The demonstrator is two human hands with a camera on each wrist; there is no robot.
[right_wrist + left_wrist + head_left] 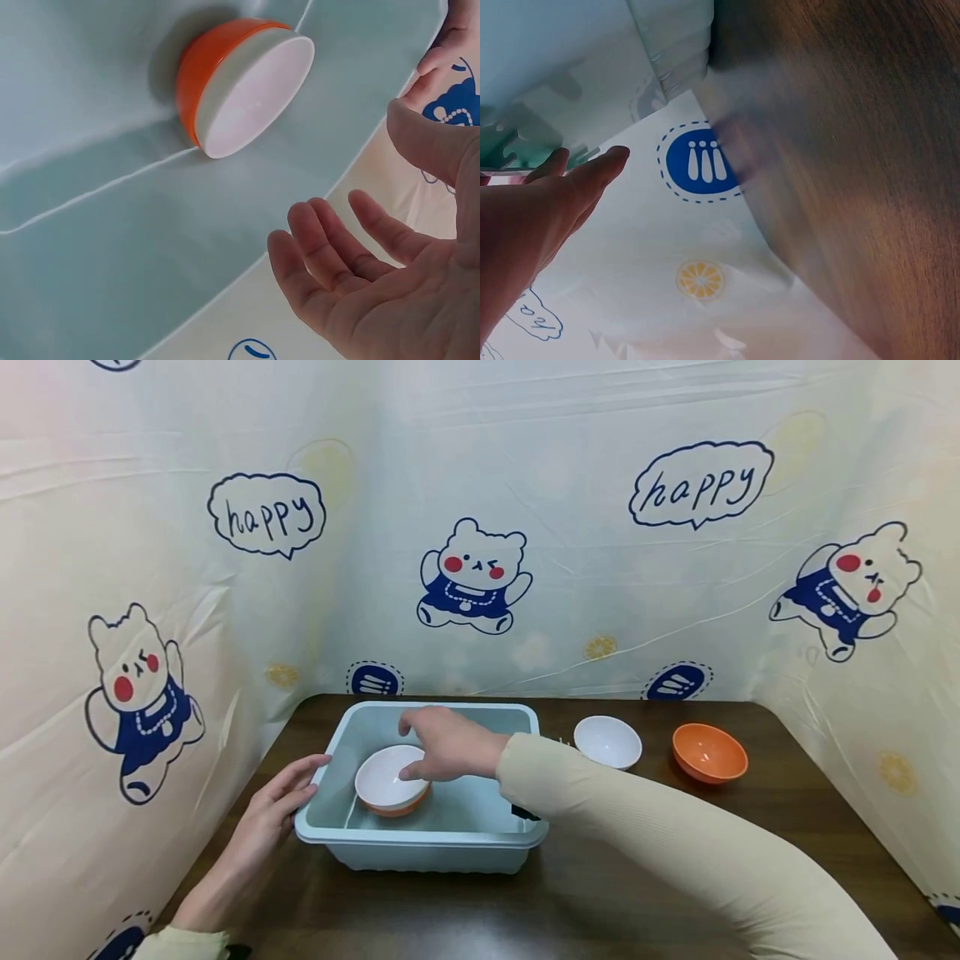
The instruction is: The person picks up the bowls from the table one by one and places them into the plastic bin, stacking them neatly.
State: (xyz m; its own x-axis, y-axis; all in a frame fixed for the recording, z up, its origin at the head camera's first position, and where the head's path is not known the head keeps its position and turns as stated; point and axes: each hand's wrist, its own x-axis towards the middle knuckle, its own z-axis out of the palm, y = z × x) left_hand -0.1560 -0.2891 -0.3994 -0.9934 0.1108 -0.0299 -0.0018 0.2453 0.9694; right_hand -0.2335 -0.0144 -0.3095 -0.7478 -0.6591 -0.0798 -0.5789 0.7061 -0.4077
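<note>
A white bowl point(386, 777) sits nested in an orange bowl point(396, 810) inside the pale blue plastic basin point(431, 837), toward its left side. Above them my right hand point(450, 745) hovers with thumb and fingers spread apart, holding nothing. In the right wrist view, a gap shows between those fingers point(300, 262) and the stacked bowls. My left hand point(273, 806) rests on the basin's left rim, its fingers fairly straight against the edge; the left wrist view shows the fingertips beside the basin wall point(562, 67).
To the basin's right, a second white bowl point(607, 742) and a second orange bowl point(709, 753) stand on the dark wooden table point(622, 877). A printed cloth point(585, 585) with bears and lettering hangs behind and at both sides. My right sleeve crosses the basin's right rim.
</note>
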